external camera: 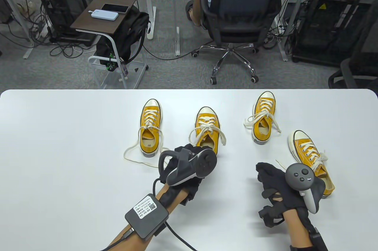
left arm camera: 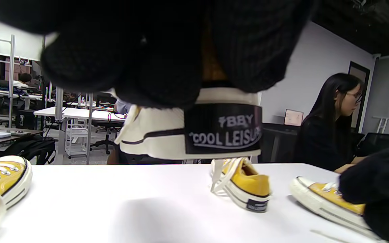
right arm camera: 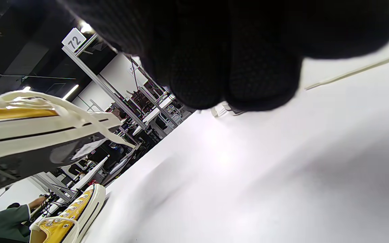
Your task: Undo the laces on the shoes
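Note:
Four yellow sneakers with white laces lie on the white table [external camera: 59, 144]. The far-left shoe [external camera: 151, 128] has loose laces trailing to the left. My left hand [external camera: 196, 149] grips the heel of the second shoe [external camera: 206, 127]. In the left wrist view its fingers [left arm camera: 167, 60] hold that heel [left arm camera: 214, 131] off the table. The third shoe [external camera: 263, 118] has loose laces. My right hand [external camera: 265, 174] has curled fingers beside the fourth shoe [external camera: 310, 153], whose bow looks tied. A lace end [external camera: 279, 162] runs by it. The right wrist view shows the curled fingers [right arm camera: 235, 67] and the lace [right arm camera: 349, 72].
Beyond the table's far edge [external camera: 189, 89] are an office chair [external camera: 236, 20] with a seated person and a small side table [external camera: 103, 14]. The table's left part and front middle are bare white surface.

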Tool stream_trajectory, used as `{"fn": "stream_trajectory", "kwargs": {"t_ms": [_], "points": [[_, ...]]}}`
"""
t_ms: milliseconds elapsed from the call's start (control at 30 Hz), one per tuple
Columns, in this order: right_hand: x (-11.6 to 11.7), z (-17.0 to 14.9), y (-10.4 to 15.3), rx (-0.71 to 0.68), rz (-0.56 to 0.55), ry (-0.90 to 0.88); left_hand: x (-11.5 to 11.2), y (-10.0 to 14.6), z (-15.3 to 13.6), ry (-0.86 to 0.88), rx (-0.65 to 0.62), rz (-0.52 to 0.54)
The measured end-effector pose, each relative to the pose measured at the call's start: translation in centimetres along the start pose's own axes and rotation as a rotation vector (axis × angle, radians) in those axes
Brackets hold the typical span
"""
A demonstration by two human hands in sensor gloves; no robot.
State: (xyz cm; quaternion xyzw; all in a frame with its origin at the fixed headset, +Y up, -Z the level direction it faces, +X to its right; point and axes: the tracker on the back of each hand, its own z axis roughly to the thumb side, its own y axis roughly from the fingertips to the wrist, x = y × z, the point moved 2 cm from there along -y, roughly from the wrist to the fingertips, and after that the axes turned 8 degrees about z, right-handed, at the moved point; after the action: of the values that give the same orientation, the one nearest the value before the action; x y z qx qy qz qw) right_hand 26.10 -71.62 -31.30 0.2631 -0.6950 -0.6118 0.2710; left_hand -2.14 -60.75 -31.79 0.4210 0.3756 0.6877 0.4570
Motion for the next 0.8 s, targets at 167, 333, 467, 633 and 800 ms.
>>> {"fn": "stream_trajectory", "kwargs": {"t_ms": [167, 333, 467, 633, 800], "points": [[0.0, 0.0, 0.0, 0.002, 0.005, -0.005, 1.5, 1.9, 1.5, 0.075, 0.027, -0.003], [0.0, -0.1, 0.0, 0.006, 0.011, -0.009, 1.7, 3.9, 3.1, 0.072, 0.01, -0.04], [0.0, -0.1, 0.0, 0.01, 0.015, -0.014, 1.2, 5.3, 4.2, 0.047, -0.019, -0.074], [-0.1, -0.1, 0.0, 0.013, 0.018, -0.021, 0.1, 6.6, 5.3, 0.024, -0.058, -0.095], [-0.1, -0.1, 0.0, 0.011, 0.025, -0.025, -1.6, 7.6, 5.9, 0.021, -0.07, -0.125]]}}
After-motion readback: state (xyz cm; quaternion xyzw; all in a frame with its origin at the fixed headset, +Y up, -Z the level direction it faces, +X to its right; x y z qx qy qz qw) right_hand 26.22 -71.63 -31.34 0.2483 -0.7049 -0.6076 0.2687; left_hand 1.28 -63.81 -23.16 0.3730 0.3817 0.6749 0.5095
